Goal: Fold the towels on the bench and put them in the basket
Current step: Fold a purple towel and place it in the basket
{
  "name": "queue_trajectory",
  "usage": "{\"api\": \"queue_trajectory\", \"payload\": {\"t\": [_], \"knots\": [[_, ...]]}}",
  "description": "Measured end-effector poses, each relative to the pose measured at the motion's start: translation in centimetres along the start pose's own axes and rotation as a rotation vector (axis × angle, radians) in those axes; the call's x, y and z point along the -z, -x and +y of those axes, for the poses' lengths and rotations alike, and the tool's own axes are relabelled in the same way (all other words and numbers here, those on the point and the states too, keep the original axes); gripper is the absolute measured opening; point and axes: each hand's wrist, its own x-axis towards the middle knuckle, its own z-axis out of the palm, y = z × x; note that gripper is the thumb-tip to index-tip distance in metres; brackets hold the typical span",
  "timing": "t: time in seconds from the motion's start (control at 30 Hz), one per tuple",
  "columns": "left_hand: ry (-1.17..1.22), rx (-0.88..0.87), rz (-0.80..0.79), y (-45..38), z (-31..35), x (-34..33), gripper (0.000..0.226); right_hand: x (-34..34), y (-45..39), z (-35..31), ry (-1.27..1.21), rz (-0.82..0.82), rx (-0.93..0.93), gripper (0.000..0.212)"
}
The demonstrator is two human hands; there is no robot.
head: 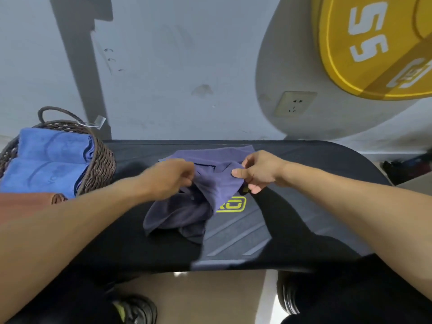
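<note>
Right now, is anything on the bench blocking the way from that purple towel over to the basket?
Nothing visible does. The purple towel, pinched by the left hand and right hand, has bare black bench between it and the wicker basket. The basket already holds folded blue towels.

left hand (171, 177): fingers curled, pinching | right hand (256, 170): thumb-and-finger pinch; both forearms outstretched
</note>
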Motion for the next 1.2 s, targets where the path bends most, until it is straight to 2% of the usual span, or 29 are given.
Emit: {"api": "queue_trajectory", "payload": {"t": [0.07, 0.13, 0.17, 0.23, 0.3, 0.37, 0.5, 0.57, 0.63, 0.7, 0.8, 0.87, 0.97, 1.0, 1.13, 1.2], "knots": [[-0.026, 0.081, 0.094, 0.5, -2.8, 1.2, 0.028, -0.1, -0.3, 0.2, 0.015, 0.095, 0.05, 0.02], [-0.069, 0.216, 0.11, 1.1, -4.7, 1.4, 0.019, -0.8, -0.7, 0.1, 0.176, 0.203, 0.112, 0.013], [-0.12, 0.298, 0.075, 1.4, -5.3, 1.3, 0.013, -1.4, -0.8, -0.1, 0.294, 0.225, 0.158, 0.011], [-0.223, 0.415, -0.033, 1.9, -5.6, 0.3, 0.02, -3.0, -0.8, -0.3, 0.47, 0.207, 0.253, 0.013], [-0.216, 0.426, -0.085, 2.3, -4.8, -0.8, 0.024, -4.8, -0.8, -0.1, 0.555, 0.184, 0.326, 0.016], [-0.133, 0.394, -0.094, 2.9, -3.4, -1.8, 0.036, -6.4, -1.1, 0.3, 0.578, 0.14, 0.372, 0.027], [-0.137, 0.259, -0.086, 4.8, -1.4, -4.8, 0.062, -8.4, -1.5, 1.2, 0.684, 0.01, 0.376, 0.072], [-0.139, 0.209, -0.08, 5.3, -0.9, -5.9, 0.053, -8.8, -1.3, 1.2, 0.702, -0.021, 0.388, 0.084], [0.017, 0.211, -0.085, 5.2, -0.3, -5.8, 0.031, -8.8, -0.6, 1.0, 0.608, -0.058, 0.415, 0.083], [0.208, 0.195, -0.155, 5.0, 0.4, -5.2, 0.016, -8.6, 0.4, 0.8, 0.477, -0.1, 0.41, 0.073], [0.488, 0.27, -0.197, 5.2, 2.1, -5.0, 0.013, -8.2, 2.3, 0.8, 0.325, -0.143, 0.361, 0.063], [0.725, 0.353, -0.225, 5.7, 3.1, -5.3, 0.008, -8.0, 3.7, 0.9, 0.231, -0.083, 0.323, 0.06], [0.993, 0.444, -0.24, 6.6, 4.4, -5.6, 0.016, -7.9, 5.9, 1.2, 0.163, 0.165, 0.315, 0.043], [1.056, 0.472, -0.226, 6.9, 4.8, -5.5, 0.017, -7.8, 6.8, 1.3, 0.16, 0.17, 0.32, 0.041], [1.192, 0.544, -0.184, 8.1, 5.7, -5.4, 0.026, -8.9, 10.8, 2.3, 0.219, -0.111, 0.324, 0.051], [1.189, 0.561, -0.2, 8.7, 6.1, -5.3, 0.025, -9.6, 11.8, 2.9, 0.255, -0.065, 0.355, 0.038]]}}
